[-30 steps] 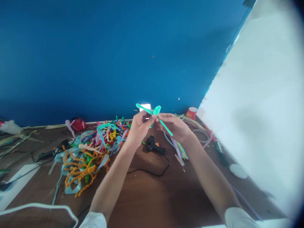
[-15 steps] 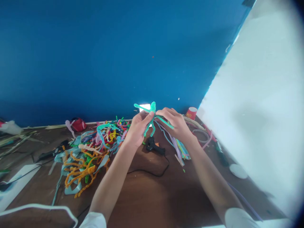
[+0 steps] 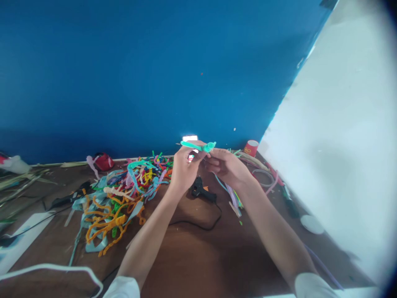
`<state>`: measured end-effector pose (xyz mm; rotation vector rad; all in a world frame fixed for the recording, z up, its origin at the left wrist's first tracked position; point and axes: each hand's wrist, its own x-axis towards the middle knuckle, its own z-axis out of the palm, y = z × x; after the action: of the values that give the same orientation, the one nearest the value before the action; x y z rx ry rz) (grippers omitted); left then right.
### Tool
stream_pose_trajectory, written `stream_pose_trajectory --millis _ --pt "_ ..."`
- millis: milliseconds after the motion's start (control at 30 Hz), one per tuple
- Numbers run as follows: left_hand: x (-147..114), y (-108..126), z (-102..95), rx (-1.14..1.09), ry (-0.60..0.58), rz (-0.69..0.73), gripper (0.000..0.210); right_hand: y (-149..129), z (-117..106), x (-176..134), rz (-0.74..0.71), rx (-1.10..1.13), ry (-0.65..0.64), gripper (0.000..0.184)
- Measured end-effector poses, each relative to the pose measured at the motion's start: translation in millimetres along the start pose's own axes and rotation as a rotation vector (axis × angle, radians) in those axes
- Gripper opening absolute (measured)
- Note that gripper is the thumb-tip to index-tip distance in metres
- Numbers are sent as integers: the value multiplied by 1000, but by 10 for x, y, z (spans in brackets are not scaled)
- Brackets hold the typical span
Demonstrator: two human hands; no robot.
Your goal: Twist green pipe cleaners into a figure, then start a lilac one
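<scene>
A green pipe cleaner figure (image 3: 208, 147) is held up over the table between both hands, its coiled end tipped to the right and a straight arm sticking out left. My left hand (image 3: 185, 167) pinches it from the left, thumb on top. From the right, my right hand (image 3: 228, 166) grips it with thumb and fingertips pressed together; the fingers partly hide its lower part. Behind my left hand stands a phone (image 3: 190, 138) with a bright screen. Below the hands lies a black glue gun (image 3: 202, 191) with its cord.
A heap of coloured pipe cleaners (image 3: 124, 198) covers the left of the table (image 3: 189, 256). A bundle of straight pipe cleaners (image 3: 235, 196) lies at right, near a red paper cup (image 3: 251, 148) and a white disc (image 3: 312, 224). Another black tool (image 3: 70, 196) lies far left.
The green figure has tilted over, its coiled end swinging from upright to the right. My right hand has turned and closed in on it; the legs that hung below are now hidden.
</scene>
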<state>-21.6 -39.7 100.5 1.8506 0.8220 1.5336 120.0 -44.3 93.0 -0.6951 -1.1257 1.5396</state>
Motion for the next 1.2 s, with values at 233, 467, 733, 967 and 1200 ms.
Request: stream_pose_trajectory --millis 233,467,733,967,1200 --pt "-33 -80 25 -171 18 -194 24 -47 -93 2 -247 -374 182 35" --pt "26 -102 -32 -445 25 -479 28 -117 -309 -18 -883 -1169 309 19" --pt "42 -112 -48 -618 -38 -645 25 -57 -410 -7 -1060 -1323 129 23" --pt "2 -70 -5 -538 -114 -488 27 -32 -203 -26 -917 -1273 253 26" --pt "-17 17 -49 36 -13 36 20 33 141 -45 -227 -196 193 38"
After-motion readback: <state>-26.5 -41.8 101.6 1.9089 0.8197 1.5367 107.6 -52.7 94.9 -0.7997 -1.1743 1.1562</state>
